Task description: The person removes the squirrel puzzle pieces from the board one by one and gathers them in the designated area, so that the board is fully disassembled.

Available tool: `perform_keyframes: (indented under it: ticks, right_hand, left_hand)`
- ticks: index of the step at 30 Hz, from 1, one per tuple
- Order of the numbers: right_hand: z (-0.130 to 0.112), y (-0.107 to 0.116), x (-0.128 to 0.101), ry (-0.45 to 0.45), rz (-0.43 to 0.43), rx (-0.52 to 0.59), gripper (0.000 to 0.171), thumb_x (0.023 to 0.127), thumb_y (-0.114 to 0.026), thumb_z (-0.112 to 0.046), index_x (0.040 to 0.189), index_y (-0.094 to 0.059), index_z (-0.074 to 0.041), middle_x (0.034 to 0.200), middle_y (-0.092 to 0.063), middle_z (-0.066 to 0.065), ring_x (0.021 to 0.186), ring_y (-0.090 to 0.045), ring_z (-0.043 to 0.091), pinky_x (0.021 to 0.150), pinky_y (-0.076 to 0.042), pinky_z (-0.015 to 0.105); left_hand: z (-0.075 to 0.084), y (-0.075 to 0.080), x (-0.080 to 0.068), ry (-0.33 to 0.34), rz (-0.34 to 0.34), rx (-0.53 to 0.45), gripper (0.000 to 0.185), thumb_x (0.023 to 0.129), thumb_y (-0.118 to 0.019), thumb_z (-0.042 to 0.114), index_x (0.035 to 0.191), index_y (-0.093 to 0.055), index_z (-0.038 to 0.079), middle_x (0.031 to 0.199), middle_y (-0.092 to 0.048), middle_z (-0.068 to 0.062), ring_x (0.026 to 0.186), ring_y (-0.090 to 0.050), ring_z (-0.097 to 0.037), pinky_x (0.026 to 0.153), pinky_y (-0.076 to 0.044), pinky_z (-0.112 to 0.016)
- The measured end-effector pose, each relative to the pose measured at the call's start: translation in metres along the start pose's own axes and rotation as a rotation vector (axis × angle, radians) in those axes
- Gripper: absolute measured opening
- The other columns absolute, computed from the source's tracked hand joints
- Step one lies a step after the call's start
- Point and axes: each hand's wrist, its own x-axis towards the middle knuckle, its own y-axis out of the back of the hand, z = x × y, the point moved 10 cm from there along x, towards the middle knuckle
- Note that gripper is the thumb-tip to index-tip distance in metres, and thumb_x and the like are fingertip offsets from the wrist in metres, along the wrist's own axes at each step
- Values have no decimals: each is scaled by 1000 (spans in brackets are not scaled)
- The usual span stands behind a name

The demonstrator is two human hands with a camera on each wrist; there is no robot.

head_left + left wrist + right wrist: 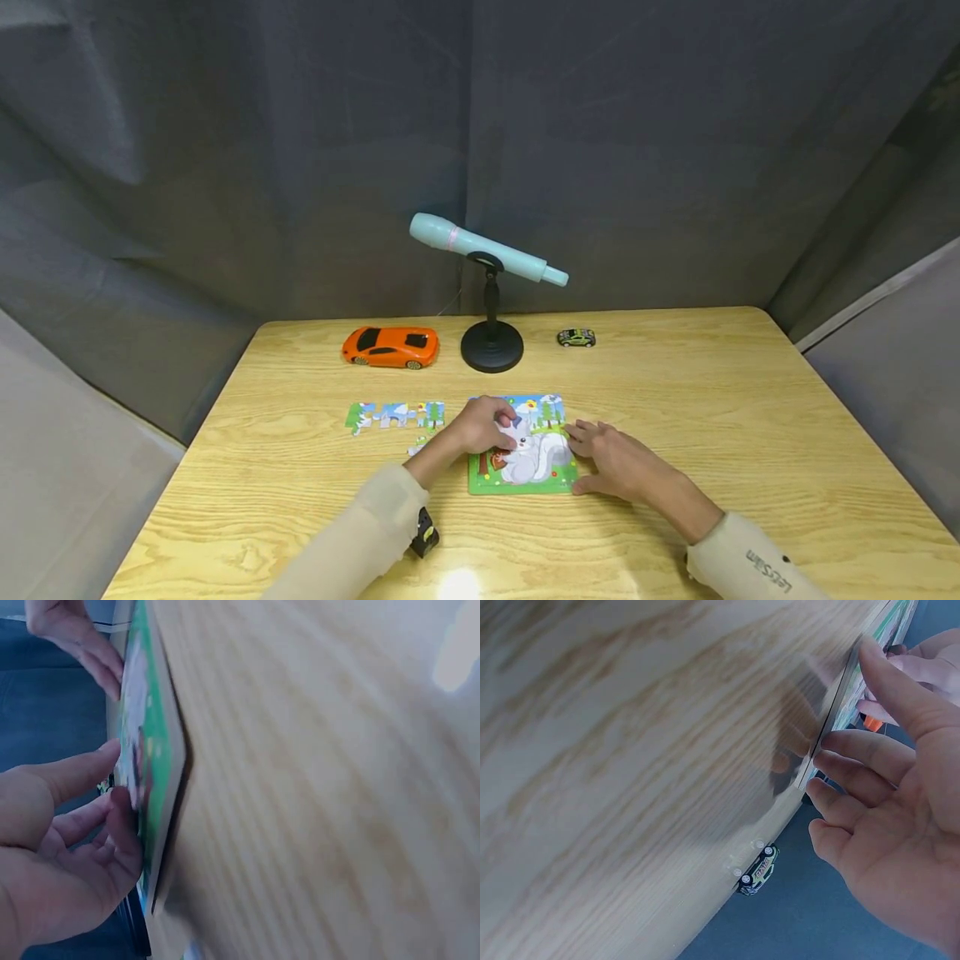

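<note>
A jigsaw puzzle board (528, 467) with a grey squirrel picture and a green border lies flat on the wooden table. My left hand (482, 427) is over its upper left part, thumb and fingers bent down toward the picture. In the left wrist view, the thumb and forefinger of the left hand (82, 855) stand apart at the puzzle's surface, with no loose piece visible between them. At the board's right edge, my right hand (617, 461) rests with fingers extended, and the right wrist view shows its fingertips (831, 741) along that edge.
Several puzzle pieces (393, 414) lie left of the board, partly behind the left forearm. Behind them sits an orange toy car (397, 346). A pale blue microphone (510, 257) on a black stand (491, 347) and a small toy car (576, 337) are at the back.
</note>
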Motion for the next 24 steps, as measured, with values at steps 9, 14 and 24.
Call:
perform_keyframes:
  ticks: [9,14,24]
  right_hand:
    - [-1,1,-1,8,2,-3,67,70,-69,-38,119,-51,4,130,-41,19,123,-32,34,96,-24,51]
    - [-2,1,0,4,0,7,67,70,-70,-37,119,-51,4,130,-40,18,123,-32,34,96,-24,51]
    - [-3,3,-1,10,8,-10,67,70,-70,-38,118,-51,5,130,-41,18,122,-33,33,97,-25,49]
  left_hand:
    - [-2,-2,-1,12,46,52,38,62,-78,7,95,-60,6,85,-56,-6,65,-47,-12,61,-40,-23]
    - [-5,-2,-1,34,42,38,39,62,-78,7,96,-59,7,86,-55,-6,67,-47,-14,61,-40,-24]
    - [-4,-1,-2,16,58,30,24,76,-67,11,98,-57,8,82,-54,-1,66,-48,-13,64,-39,-26]
